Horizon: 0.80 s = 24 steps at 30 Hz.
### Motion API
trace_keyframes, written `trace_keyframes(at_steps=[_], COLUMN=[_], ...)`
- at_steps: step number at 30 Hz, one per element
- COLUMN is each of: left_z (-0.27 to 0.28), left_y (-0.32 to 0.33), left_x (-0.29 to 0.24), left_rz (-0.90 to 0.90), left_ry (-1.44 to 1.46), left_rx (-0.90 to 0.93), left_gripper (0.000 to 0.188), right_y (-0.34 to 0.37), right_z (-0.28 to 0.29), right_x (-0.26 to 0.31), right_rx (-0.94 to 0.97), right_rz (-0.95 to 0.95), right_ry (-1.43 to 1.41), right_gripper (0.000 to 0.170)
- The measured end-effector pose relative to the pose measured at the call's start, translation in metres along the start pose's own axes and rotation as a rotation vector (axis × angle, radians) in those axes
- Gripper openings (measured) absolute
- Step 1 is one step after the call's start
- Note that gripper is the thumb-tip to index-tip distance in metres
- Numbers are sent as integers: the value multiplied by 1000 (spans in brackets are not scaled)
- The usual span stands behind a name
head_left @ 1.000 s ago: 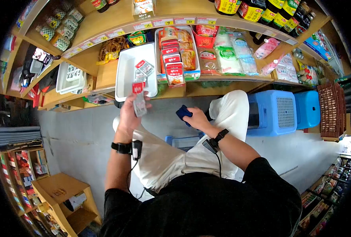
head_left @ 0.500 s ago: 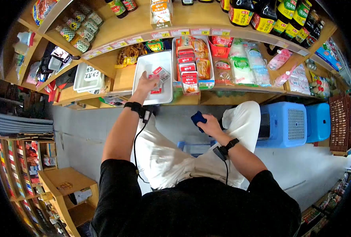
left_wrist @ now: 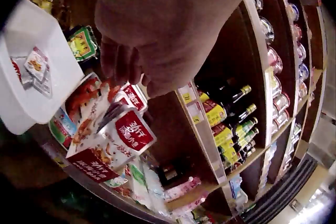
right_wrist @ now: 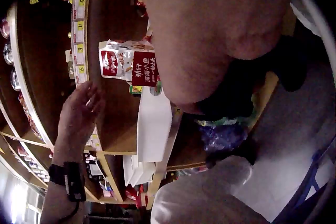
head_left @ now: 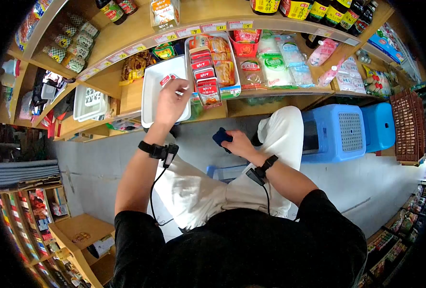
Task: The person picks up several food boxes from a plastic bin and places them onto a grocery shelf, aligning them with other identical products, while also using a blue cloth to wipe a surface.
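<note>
The person's left hand [head_left: 171, 102] hovers at the near part of a deep white plastic tub [head_left: 151, 93], fingers loosely bent with nothing visible between them; the right hand [head_left: 239, 144], down by the knee, grips a bunched dark blue cloth [head_left: 219, 137], probably kept there to leave the other free. Small red-and-white foil packets [left_wrist: 38, 65] lie loose at the bottom of the tub, whose high walls would keep them from sliding about. Next to it, a red-and-white printed card carton [left_wrist: 93, 165] sits tilted on the pale wooden shelf [head_left: 129, 97], presumably so its upright red-topped pouches [left_wrist: 132, 132] face the shopper. Counting up: one tub, one cloth, one such carton on this shelf, three pouch fronts showing in steps, and two blue plastic stools [head_left: 351, 134] off to the right. The loose packets overlap; I make out at least two.
</note>
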<state>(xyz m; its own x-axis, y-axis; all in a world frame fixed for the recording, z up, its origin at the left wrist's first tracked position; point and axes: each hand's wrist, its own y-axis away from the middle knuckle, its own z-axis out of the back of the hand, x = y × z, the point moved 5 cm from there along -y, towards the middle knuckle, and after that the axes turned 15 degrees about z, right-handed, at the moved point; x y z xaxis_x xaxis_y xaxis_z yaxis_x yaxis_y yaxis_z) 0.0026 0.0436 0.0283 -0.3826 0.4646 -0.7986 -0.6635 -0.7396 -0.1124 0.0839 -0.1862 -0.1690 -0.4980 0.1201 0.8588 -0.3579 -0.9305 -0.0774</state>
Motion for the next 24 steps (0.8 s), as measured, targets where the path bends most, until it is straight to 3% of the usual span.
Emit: trace_keyframes(at_steps=[4,10,12,17,19,23,24], left_z=[-17,-35,-39,-34,-24,0,5], left_y=[4,0,-3,-6,-4,2,5], left_x=[-24,-11,-8,-8,-15,-20,-17], left_rz=[-127,-136,-131,-148,-121,-23,-21], left_ry=[-230,-296,-260,-242,-183,90,90], left_rx=[-14,-91,-44,-15,0,33,33], left_gripper=[24,25,20,15,13,8,8], right_y=[1,-3,0,1,1,-1,-1], right_z=[3,4,10,11,13,12,10], right_x=[0,-10,-2,-1,-4,-14,-17], right_rx=[-21,34,82,-37,-129,-110,-64], right_rz=[-35,-39,-76,-47,-145,-147,-255], right_ry=[-11,-54,-14,55,-62,-97,-257], right_gripper=[47,48,50,50,52,50,48])
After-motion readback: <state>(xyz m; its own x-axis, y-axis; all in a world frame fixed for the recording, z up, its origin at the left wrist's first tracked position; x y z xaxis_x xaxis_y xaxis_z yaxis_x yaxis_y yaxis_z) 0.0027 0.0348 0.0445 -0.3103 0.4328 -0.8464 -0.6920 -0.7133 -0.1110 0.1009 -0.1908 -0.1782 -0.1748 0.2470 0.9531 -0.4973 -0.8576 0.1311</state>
